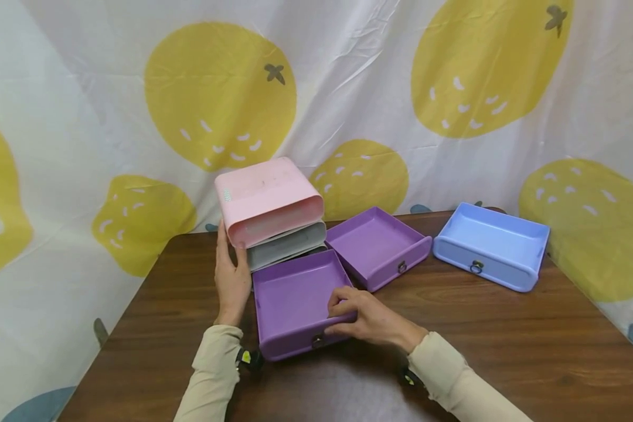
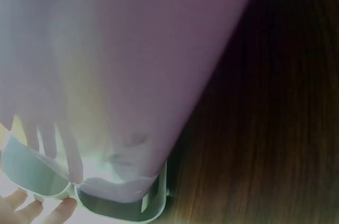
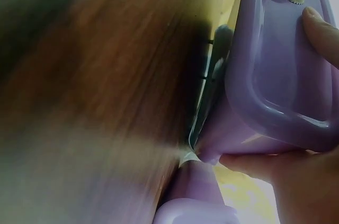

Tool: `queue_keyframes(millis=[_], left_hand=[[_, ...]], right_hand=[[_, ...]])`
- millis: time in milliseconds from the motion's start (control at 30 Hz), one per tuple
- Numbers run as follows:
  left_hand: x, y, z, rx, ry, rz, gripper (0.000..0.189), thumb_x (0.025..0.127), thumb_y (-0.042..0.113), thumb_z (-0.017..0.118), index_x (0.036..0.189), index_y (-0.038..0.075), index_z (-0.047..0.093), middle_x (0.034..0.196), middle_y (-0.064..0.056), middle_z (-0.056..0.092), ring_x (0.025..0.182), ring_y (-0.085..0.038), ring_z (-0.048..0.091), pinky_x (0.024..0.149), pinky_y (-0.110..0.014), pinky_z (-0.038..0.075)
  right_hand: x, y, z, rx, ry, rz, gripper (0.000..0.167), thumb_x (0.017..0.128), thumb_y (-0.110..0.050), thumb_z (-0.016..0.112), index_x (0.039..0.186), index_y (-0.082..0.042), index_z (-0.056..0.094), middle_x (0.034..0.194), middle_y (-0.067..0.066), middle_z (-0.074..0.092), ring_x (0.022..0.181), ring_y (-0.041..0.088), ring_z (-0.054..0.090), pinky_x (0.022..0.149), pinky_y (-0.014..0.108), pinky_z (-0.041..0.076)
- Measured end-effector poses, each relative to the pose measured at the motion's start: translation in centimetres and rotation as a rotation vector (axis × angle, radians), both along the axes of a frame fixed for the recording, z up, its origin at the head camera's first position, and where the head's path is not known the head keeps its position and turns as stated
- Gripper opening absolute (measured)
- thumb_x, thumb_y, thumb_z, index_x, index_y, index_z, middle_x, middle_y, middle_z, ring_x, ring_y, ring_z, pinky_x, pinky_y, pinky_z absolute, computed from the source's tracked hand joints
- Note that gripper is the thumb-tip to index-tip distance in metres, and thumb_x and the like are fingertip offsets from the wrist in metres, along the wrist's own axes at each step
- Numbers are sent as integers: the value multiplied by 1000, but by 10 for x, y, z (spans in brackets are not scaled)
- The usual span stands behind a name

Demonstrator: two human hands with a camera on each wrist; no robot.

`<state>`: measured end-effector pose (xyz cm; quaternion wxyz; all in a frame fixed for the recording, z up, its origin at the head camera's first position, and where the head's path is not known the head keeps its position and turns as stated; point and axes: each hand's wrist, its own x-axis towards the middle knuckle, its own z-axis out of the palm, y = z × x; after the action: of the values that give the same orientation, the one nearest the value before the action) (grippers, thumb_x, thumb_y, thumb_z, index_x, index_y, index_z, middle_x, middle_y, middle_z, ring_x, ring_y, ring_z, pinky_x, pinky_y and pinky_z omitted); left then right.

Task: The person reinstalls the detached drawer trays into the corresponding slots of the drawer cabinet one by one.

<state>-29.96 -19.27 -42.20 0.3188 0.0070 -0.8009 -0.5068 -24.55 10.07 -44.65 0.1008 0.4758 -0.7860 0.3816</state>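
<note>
Near the surface's (image 1: 153,328) back-left corner, the left hand (image 1: 233,287), fingers extended, touches a rounded pink-and-grey plastic casing (image 1: 269,190); the right hand (image 1: 369,316) pinches a boxy purple plastic drawer (image 1: 295,293).

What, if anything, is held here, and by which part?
The right hand grips the nearer purple drawer by its front panel's right end; the left hand touches the stacked casings.

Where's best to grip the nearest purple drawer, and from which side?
The purple drawer is probably best gripped by its front panel, from the near side, thumb outside, fingers over the rim: the panel faces that way, the open top exposes its back, and the far end is at the stacked housings.
</note>
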Motion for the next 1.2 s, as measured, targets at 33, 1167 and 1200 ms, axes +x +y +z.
queue_keyframes(millis=[33, 1167, 1200], left_hand=[[0, 0, 0, 0, -3, 2, 61, 111, 38, 45, 167, 36, 20, 172, 7, 30, 159, -25, 31, 125, -56, 30], [0, -4, 3, 24, 34, -25, 61, 110, 37, 51, 165, 39, 26, 166, 4, 43, 151, -23, 42, 122, -53, 36], [0, -4, 2, 24, 31, -24, 61, 110, 37, 51, 166, 39, 26, 166, 4, 43, 152, -23, 42, 122, -53, 36]], right_hand=[[-1, -1, 0, 1, -5, 3, 17, 86, -20, 86, 80, -14, 71, 91, -4, 60, 87, 4, 55, 81, 23, 49], [-19, -10, 0, -16, -36, -178, 16, 78, -17, 92, 82, -10, 78, 124, 17, 71, 115, 35, 67, 101, 49, 53], [-19, -10, 0, -14, -40, -196, 17, 78, -17, 92, 82, -10, 77, 124, 17, 70, 115, 35, 67, 101, 48, 53]])
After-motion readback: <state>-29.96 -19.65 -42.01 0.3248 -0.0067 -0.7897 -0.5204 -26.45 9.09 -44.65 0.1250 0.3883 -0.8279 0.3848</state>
